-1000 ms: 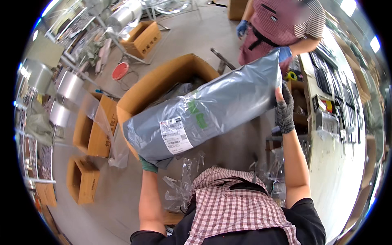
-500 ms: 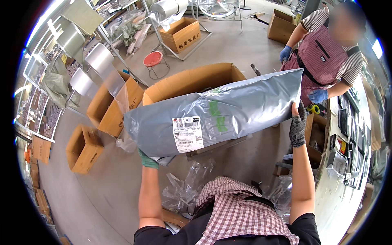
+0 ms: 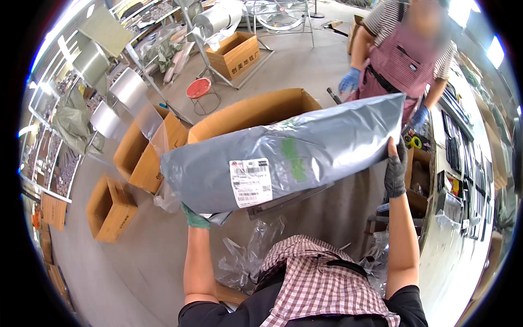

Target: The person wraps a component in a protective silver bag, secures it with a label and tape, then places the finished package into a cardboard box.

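Note:
A long grey plastic mailing bag (image 3: 338, 136) with a white shipping label (image 3: 250, 182) and a green mark is stretched between my two hands. At its lower left corner, my left hand (image 3: 194, 216) in a green glove grips the bag; most of its fingers are hidden beneath. My right hand (image 3: 396, 168), in a dark grey glove with the thumb bare, closes on the right end. The bag is held up, tilted higher at the right, in front of a large open cardboard box (image 3: 256, 106) that it partly covers.
A co-worker in a pink apron (image 3: 397, 65) and blue gloves stands at the far right. Along the right runs a white table (image 3: 463, 218) with dark flat pieces. Open boxes (image 3: 111, 210), a red stool (image 3: 199, 88) and film rolls (image 3: 128, 85) stand left. Clear plastic wrap (image 3: 248, 253) lies near me.
The co-worker has moved leftward, closer to the bag's right end. The bag stays in both my hands, with its left end slightly lower and farther left. The view has shifted a little.

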The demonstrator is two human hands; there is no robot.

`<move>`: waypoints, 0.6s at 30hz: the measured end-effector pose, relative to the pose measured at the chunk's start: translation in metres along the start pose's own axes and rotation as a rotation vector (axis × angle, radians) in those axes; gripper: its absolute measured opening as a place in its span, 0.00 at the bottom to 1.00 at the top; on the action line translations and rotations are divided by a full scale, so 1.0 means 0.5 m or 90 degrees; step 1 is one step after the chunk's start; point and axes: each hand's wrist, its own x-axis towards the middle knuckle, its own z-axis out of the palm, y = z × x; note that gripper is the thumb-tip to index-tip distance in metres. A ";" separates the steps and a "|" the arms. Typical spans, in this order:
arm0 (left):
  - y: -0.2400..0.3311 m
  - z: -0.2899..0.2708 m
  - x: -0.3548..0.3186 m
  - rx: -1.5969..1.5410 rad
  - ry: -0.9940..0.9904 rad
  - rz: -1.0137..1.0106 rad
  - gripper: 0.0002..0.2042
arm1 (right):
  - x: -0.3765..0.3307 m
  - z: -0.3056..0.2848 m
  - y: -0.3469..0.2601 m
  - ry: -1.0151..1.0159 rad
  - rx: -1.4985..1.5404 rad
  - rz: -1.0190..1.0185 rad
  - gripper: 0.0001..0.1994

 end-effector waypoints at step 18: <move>-0.541 -0.184 -0.321 0.711 -0.569 -0.593 0.14 | -0.806 -0.354 0.229 -0.036 -0.367 0.572 0.09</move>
